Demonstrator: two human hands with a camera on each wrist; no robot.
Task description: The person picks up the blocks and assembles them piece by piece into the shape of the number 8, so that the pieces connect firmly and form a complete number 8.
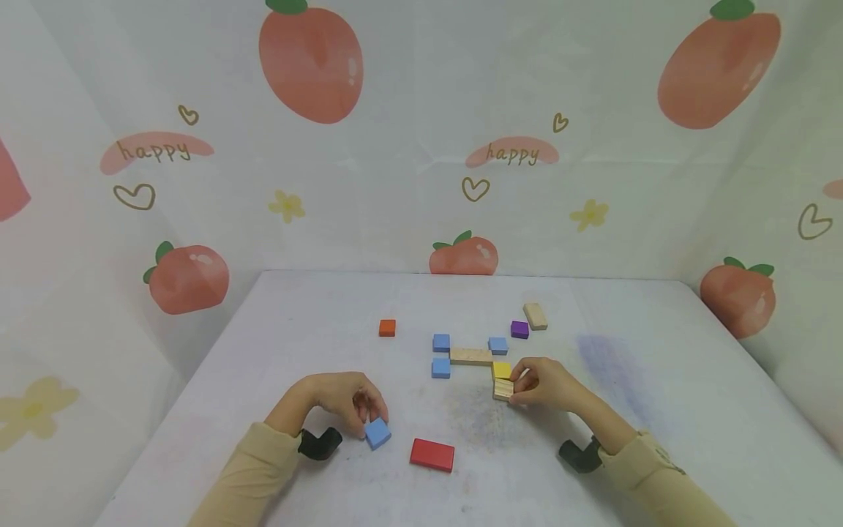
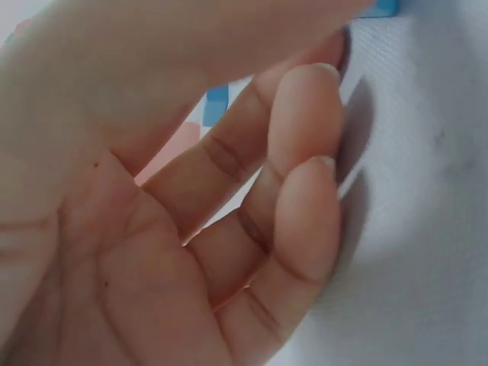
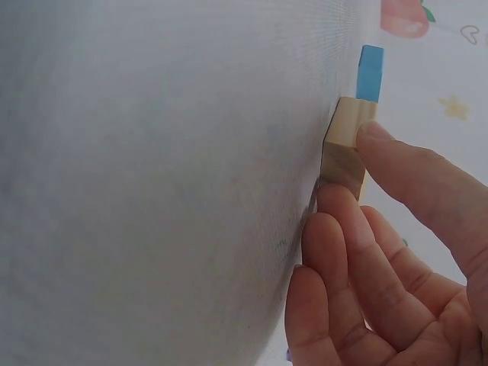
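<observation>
My left hand [image 1: 345, 399] pinches a small blue block [image 1: 377, 433] between thumb and fingertips, low over the near left of the table. In the left wrist view only a corner of that blue block [image 2: 381, 9] shows past the thumb; its grip is mostly hidden. My right hand [image 1: 546, 384] holds a small plain wooden block [image 1: 503, 389] by its right side, thumb against one face in the right wrist view. That wooden block [image 3: 347, 145] lies just in front of a yellow block [image 1: 502, 370], which meets the right end of a long wooden block [image 1: 470, 356].
Two blue blocks [image 1: 440, 368] flank the long block's left end; another blue block [image 1: 497, 345] lies behind its right end. A red block [image 1: 432, 455] lies between the hands. Farther back are an orange block [image 1: 387, 328], a purple block [image 1: 519, 329] and a wooden block [image 1: 536, 316].
</observation>
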